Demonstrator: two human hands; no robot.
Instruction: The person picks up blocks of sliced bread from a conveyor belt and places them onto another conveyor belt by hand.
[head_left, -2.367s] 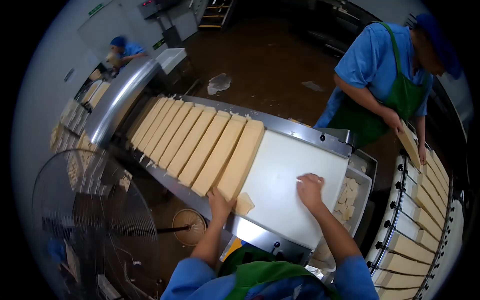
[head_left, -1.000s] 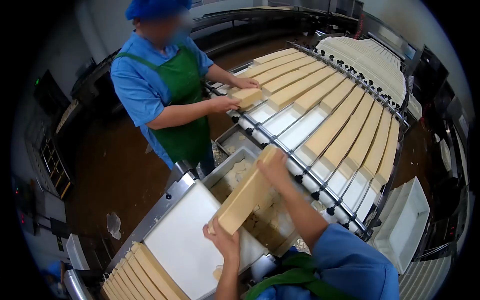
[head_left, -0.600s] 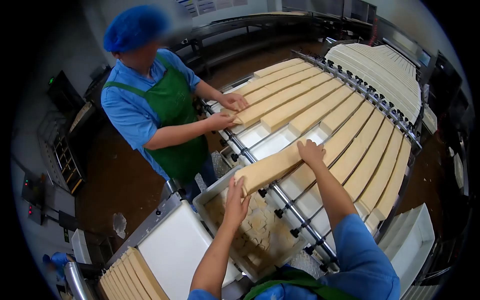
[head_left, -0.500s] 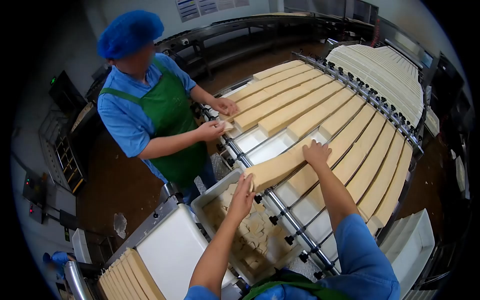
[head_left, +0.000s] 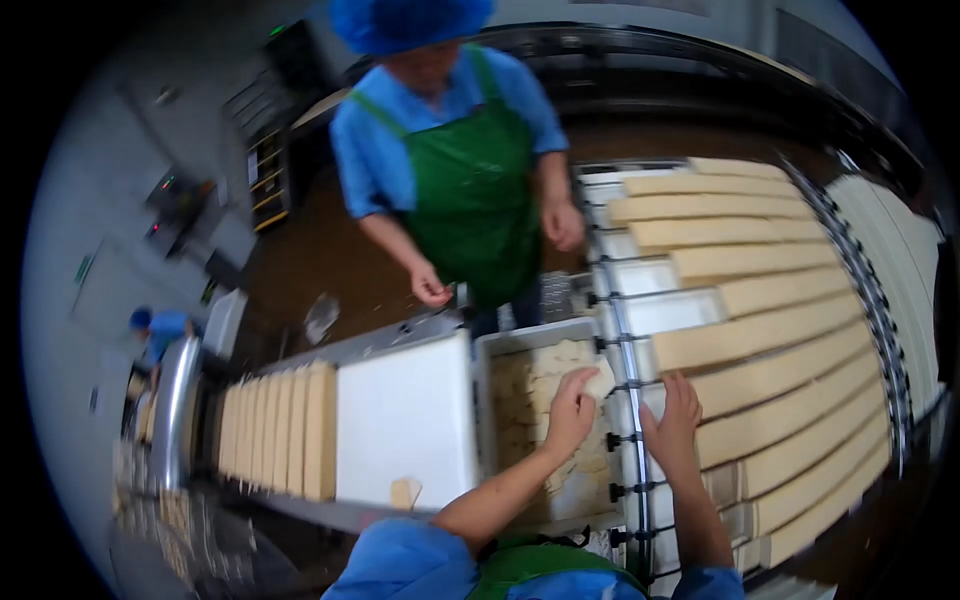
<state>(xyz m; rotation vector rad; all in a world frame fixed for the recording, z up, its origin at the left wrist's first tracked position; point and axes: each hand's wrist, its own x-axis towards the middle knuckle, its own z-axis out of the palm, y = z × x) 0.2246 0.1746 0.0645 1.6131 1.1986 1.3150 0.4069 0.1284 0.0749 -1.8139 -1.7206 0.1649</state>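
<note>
Head view: pale slice (head_left: 603,380) at tip of pinched left grip (head_left: 570,412); splayed right grip (head_left: 676,425) beside slab (head_left: 785,372).

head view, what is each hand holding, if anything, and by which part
Left hand: a thin pale slice, pinched by one edge above the bin. Right hand: nothing visibly held; it is open at the slabs, contact unclear.

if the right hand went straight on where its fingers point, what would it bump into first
Most likely the left end of the long pale block just past the fingertips of the right hand; depth is unclear.
</note>
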